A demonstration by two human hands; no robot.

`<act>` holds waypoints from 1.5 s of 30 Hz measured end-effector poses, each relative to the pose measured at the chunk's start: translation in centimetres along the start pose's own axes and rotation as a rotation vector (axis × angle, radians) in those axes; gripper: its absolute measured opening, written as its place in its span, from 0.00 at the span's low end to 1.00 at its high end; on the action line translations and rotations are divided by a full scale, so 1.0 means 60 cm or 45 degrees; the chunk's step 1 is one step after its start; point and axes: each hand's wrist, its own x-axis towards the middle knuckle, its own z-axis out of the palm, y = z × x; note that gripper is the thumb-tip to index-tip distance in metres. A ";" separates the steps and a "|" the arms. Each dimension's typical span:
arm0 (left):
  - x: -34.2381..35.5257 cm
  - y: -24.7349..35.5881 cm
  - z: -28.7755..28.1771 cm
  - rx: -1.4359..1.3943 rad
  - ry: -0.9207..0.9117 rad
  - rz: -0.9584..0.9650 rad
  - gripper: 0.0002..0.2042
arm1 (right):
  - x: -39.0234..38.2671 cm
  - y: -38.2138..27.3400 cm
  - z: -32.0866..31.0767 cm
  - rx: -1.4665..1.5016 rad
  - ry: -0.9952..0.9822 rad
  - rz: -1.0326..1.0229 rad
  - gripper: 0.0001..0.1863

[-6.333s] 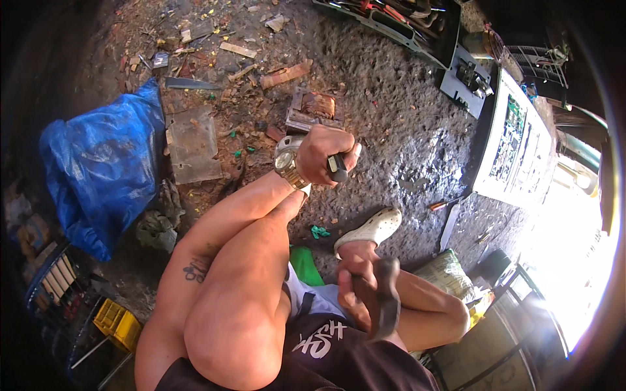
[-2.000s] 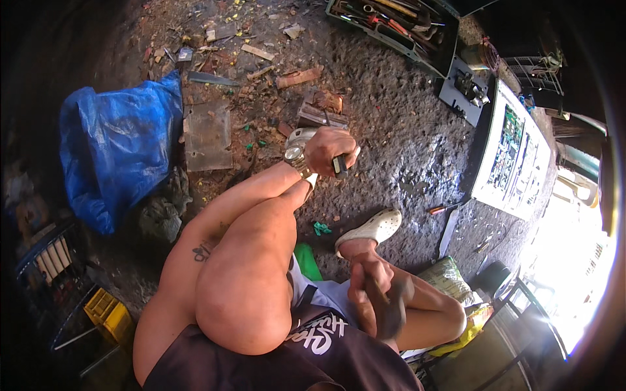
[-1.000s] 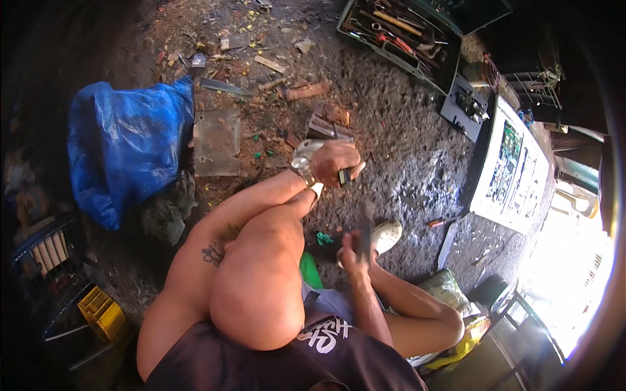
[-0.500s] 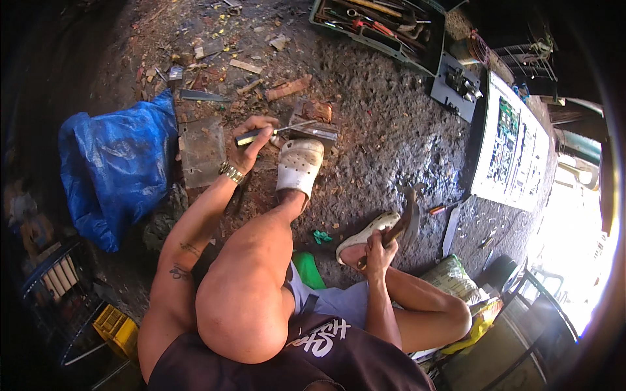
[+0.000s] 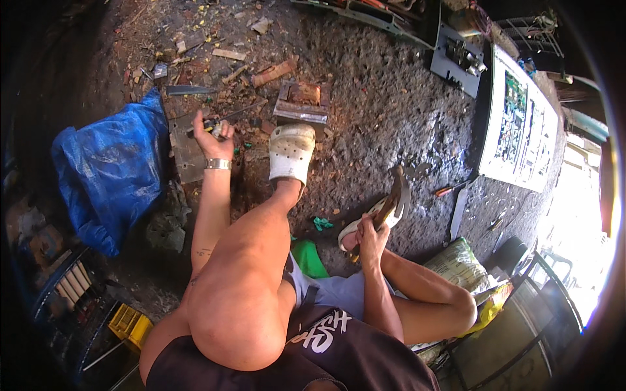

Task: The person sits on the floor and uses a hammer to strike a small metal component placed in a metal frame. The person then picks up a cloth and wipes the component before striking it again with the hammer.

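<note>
My left hand is palm up above the littered ground, with its fingers curled around a screwdriver. The thin shaft points up and to the right, while the hand partly hides its dark and yellow handle. Lower right, my right hand grips a hammer by its wooden handle near my bent leg; the dark curved head is up. A metal block with a brown wood piece on it lies just beyond my white clog. Neither tool touches the block.
To the left lies a blue tarp bundle. A flat blade and wood scraps lie at the far side. On the right are a panel with circuit boards, another screwdriver and a long blade. An open toolbox stands far back.
My left hand has moved left, away from the metal block, and turned palm up with the screwdriver. The block's top now shows more fully. My right hand still holds the hammer, slightly raised.
</note>
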 end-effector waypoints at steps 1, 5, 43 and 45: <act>-0.016 0.014 0.011 0.101 -0.010 0.061 0.19 | 0.002 -0.003 0.002 0.019 -0.002 0.038 0.12; -0.084 0.044 0.073 0.422 -0.189 0.315 0.17 | 0.013 -0.007 0.008 -0.011 -0.052 0.077 0.11; -0.171 0.016 0.205 1.251 -0.504 0.897 0.18 | 0.032 -0.002 0.015 -0.153 -0.205 0.204 0.15; -0.170 0.017 0.207 1.270 -0.521 0.922 0.18 | 0.031 -0.003 0.016 -0.156 -0.201 0.218 0.14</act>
